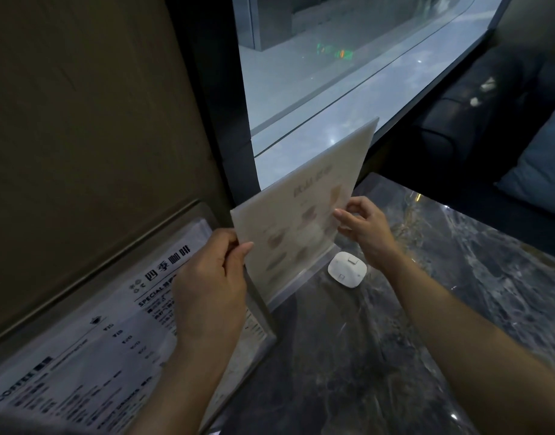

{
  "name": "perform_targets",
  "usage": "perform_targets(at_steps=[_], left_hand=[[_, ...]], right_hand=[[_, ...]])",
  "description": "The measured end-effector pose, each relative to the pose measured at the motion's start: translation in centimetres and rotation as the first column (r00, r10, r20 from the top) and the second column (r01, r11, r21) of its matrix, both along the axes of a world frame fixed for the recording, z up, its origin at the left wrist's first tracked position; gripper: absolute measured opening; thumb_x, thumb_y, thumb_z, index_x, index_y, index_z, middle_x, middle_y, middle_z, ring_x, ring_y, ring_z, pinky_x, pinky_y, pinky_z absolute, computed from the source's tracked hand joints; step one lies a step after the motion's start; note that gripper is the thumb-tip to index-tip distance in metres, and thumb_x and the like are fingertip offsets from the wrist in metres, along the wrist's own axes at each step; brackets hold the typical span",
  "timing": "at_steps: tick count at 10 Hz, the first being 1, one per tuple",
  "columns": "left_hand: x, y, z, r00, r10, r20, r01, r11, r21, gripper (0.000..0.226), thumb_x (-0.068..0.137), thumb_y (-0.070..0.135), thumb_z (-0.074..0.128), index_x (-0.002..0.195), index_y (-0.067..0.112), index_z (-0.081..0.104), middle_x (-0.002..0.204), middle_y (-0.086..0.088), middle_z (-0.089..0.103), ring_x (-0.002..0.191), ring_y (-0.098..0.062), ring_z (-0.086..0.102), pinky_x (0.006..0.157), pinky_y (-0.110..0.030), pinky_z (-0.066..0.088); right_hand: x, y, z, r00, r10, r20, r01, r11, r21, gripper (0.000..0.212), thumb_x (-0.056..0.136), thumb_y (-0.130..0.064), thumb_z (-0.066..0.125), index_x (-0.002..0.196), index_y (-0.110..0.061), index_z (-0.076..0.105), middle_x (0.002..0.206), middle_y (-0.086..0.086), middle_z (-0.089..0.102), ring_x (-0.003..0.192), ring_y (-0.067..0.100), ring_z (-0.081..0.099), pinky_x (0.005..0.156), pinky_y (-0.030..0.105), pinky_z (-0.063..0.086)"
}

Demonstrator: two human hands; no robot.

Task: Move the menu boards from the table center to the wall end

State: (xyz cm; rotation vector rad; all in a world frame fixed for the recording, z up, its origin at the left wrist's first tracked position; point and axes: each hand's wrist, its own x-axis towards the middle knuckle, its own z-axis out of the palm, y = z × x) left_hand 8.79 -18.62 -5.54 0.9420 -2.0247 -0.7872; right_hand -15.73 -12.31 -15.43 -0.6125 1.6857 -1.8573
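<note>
A pale acrylic menu board (304, 202) with faint food pictures stands upright on its clear base at the window end of the dark marble table (426, 309). My left hand (210, 287) pinches its left edge. My right hand (364, 227) grips its right edge. A second, larger menu board (91, 334) printed with coffee lists leans against the brown wall at the left, partly hidden behind my left arm.
A small white square device (347, 269) lies on the table right beside the upright board's base. Behind the board is a window (332, 73) with a dark frame. A dark sofa with a blue cushion (539, 164) sits at the far right.
</note>
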Motion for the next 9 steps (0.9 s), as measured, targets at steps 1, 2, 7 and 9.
perform_targets(at_steps=[1, 2, 7, 9], left_hand=[[-0.1, 0.1, -0.3, 1.000, -0.002, -0.017, 0.002, 1.000, 0.010, 0.005, 0.084, 0.020, 0.059, 0.081, 0.023, 0.057, 0.072, -0.001, 0.068, 0.066, -0.021, 0.066, 0.058, -0.052, 0.057], [0.0, 0.3, -0.4, 1.000, -0.010, -0.011, 0.010, 1.000, -0.008, 0.006, 0.085, 0.020, 0.058, 0.083, 0.025, 0.057, 0.077, -0.001, 0.068, 0.069, -0.020, 0.066, 0.059, -0.050, 0.057], [0.0, 0.6, 0.0, 0.999, 0.009, 0.043, -0.007, 0.999, -0.036, 0.010, 0.083, 0.028, 0.056, 0.088, 0.019, 0.059, 0.080, 0.006, 0.063, 0.070, -0.018, 0.063, 0.059, -0.042, 0.057], [0.1, 0.7, 0.3, 0.999, 0.012, 0.049, -0.011, 1.000, -0.015, 0.009, 0.084, 0.033, 0.056, 0.091, 0.027, 0.054, 0.080, 0.011, 0.061, 0.073, -0.016, 0.063, 0.061, -0.043, 0.057]], right_hand=[[-0.2, -0.2, 0.1, 1.000, 0.019, 0.004, -0.019, 1.000, -0.002, 0.010, 0.080, -0.013, 0.065, 0.084, -0.020, 0.059, 0.084, -0.002, 0.061, 0.069, 0.001, 0.066, 0.059, 0.014, 0.050], [-0.2, -0.4, 0.3, 0.999, 0.033, -0.001, -0.033, 0.999, 0.005, 0.009, 0.080, -0.016, 0.066, 0.086, -0.019, 0.060, 0.090, 0.002, 0.061, 0.073, 0.003, 0.066, 0.061, 0.015, 0.051], [0.2, 0.2, 0.0, 0.999, 0.049, 0.006, -0.049, 0.998, 0.041, 0.031, 0.080, -0.026, 0.066, 0.107, -0.014, 0.059, 0.102, 0.000, 0.067, 0.089, 0.009, 0.067, 0.067, 0.016, 0.053], [0.1, 0.7, 0.8, 0.996, -0.012, -0.090, 0.021, 0.994, 0.106, 0.038, 0.079, -0.027, 0.067, 0.113, -0.012, 0.057, 0.104, 0.002, 0.063, 0.086, 0.001, 0.061, 0.061, 0.006, 0.046]])
